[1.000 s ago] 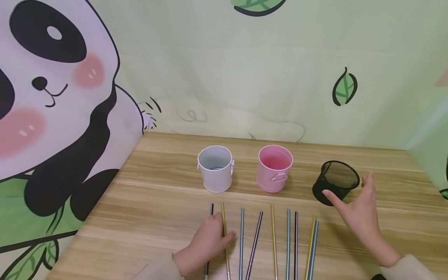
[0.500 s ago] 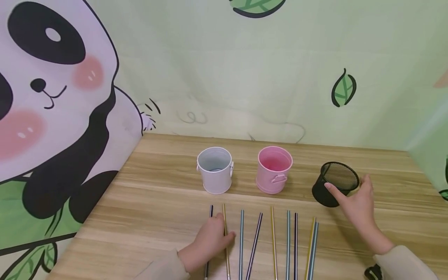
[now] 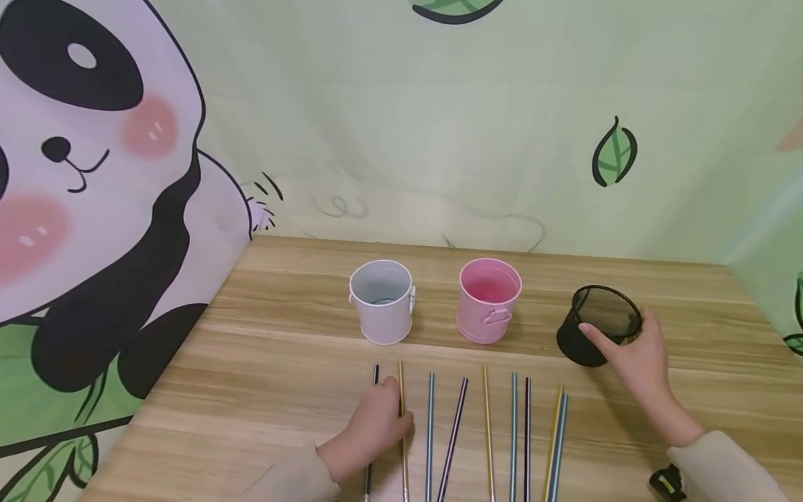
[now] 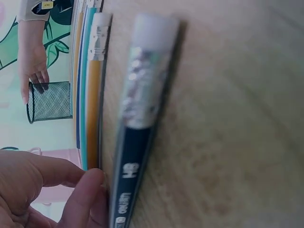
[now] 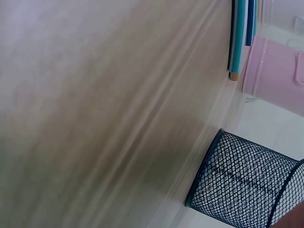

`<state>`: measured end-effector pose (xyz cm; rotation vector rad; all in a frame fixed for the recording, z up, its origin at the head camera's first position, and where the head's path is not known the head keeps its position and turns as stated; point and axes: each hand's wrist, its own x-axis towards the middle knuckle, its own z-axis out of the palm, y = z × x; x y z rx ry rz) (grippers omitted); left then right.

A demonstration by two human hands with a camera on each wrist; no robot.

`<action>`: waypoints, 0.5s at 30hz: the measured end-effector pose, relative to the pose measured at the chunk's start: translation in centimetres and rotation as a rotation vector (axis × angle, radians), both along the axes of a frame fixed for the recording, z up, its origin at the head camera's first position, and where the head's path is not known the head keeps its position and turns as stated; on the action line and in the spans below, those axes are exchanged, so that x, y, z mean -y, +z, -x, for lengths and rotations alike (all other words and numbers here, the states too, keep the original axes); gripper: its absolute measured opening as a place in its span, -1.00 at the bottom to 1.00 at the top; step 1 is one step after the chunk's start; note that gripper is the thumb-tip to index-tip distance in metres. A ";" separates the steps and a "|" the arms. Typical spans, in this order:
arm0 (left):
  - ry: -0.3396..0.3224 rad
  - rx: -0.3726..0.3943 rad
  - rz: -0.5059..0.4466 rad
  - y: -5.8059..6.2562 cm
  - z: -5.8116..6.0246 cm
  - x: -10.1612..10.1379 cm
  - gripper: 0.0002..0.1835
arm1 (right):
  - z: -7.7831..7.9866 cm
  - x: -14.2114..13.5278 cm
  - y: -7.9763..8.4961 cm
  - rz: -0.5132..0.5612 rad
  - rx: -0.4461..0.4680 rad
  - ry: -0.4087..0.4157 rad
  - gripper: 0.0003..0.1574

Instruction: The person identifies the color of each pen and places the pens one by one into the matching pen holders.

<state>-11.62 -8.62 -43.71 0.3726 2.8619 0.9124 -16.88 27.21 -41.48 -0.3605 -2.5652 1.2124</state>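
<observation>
My left hand (image 3: 373, 422) is low over the left end of a row of pencils. Its thumb and index finger pinch a yellow pencil (image 3: 401, 373) lying on the table, also visible in the left wrist view with its white eraser. A dark pencil (image 4: 126, 180) marked HB passes under this hand. My right hand (image 3: 636, 362) grips a black mesh pen holder (image 3: 574, 341) by its rim, thumb in front and fingers at the right. The right wrist view shows the holder's mesh wall (image 5: 237, 175), with only a sliver of hand at the corner.
A white bucket (image 3: 385, 317) and a pink bucket (image 3: 483, 317) stand behind the pencils. Further pencils, including a teal pencil (image 3: 430, 425) and a purple pencil (image 3: 454, 432), lie to the right. A panda-printed cloth (image 3: 376, 139) backs the wooden table (image 3: 263, 348).
My right hand has closed in on the mesh holder, its thumb now at the rim. The left hand stays nearly where it was. The view has shifted slightly.
</observation>
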 end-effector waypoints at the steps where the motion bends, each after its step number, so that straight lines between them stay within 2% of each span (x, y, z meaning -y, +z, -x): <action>1: 0.001 0.003 -0.007 0.0 0.0 0.0 -0.73 | 0.0 0.0 0.0 0.004 -0.006 0.001 0.07; 7: 0.015 0.027 -0.050 -0.2 -0.2 0.1 -0.78 | -0.2 0.0 -0.2 0.063 0.037 -0.001 0.23; 15: 0.048 0.032 -0.072 -0.5 -0.2 0.0 -0.79 | -0.1 0.1 -0.2 0.069 0.067 -0.003 0.28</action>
